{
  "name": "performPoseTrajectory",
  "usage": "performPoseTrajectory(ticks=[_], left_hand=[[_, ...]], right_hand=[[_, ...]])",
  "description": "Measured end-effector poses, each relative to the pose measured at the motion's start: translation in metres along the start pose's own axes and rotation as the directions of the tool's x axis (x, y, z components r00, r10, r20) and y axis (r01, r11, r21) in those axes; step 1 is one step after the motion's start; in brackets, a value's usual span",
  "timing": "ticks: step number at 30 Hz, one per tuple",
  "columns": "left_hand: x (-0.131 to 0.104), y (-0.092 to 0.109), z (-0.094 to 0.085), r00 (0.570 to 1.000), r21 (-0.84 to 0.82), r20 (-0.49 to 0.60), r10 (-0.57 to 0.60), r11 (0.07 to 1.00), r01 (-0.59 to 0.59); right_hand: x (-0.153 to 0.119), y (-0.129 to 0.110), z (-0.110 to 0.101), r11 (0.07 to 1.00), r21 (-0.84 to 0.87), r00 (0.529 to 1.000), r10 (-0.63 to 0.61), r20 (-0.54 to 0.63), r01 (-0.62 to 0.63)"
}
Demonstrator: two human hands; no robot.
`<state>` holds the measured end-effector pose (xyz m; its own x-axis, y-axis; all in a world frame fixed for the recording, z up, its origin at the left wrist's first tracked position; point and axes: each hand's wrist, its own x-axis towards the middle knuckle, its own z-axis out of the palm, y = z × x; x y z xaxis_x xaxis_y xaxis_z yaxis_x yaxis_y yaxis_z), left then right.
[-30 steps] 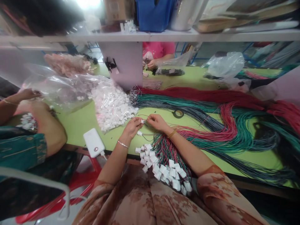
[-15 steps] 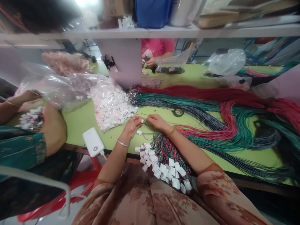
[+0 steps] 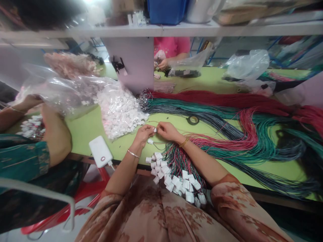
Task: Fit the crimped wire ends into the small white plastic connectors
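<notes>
My left hand (image 3: 144,134) pinches a small white connector housing (image 3: 154,129) at its fingertips. Right against it, my right hand (image 3: 167,131) is closed, thumb and finger pressed together at the connector; a thin wire seems to be between them, but it is too small to make out surely. Another white connector (image 3: 150,142) on a wire lies on the green table just below my hands. Under my right forearm, a bundle of red, green and black wires (image 3: 176,158) ends in several white connectors (image 3: 185,184) hanging over the table edge.
A clear bag of white connectors (image 3: 121,116) lies to the left, beyond a white power bank (image 3: 100,151). Long red wires (image 3: 207,99), green wires and black ones stretch rightward past a tape roll (image 3: 193,120). A co-worker's arm (image 3: 57,134) is at far left; another person (image 3: 171,50) sits opposite.
My hands have come closer together at the connector, and the right hand has turned slightly. The whole view has shifted a little; the other things lie as before.
</notes>
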<state>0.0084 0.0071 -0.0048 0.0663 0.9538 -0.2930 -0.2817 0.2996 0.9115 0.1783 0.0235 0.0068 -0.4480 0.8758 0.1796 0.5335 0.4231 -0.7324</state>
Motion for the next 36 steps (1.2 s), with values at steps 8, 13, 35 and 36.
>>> performPoseTrajectory(ticks=[8, 13, 35, 36], left_hand=[[-0.035, 0.025, 0.012, 0.662, 0.334, 0.748, -0.055, 0.893, -0.303], [-0.044, 0.032, 0.020, 0.378, 0.444, 0.877, -0.296, 0.800, -0.404], [-0.003, 0.017, -0.016, 0.807, 0.884, -0.006, 0.591, 0.380, -0.272], [-0.005, 0.018, -0.014, 0.804, 0.820, -0.028, 0.594, 0.474, -0.321]], right_hand=[[0.005, -0.002, -0.008, 0.991, 0.128, 1.000, 0.027, -0.014, -0.024], [-0.001, -0.016, 0.017, 0.951, -0.309, 0.996, 0.057, 0.065, -0.034], [0.000, -0.007, 0.020, 0.956, 0.290, 0.965, 0.116, -0.235, -0.044], [0.000, -0.007, 0.020, 0.949, 0.313, 0.965, 0.124, -0.230, -0.048]])
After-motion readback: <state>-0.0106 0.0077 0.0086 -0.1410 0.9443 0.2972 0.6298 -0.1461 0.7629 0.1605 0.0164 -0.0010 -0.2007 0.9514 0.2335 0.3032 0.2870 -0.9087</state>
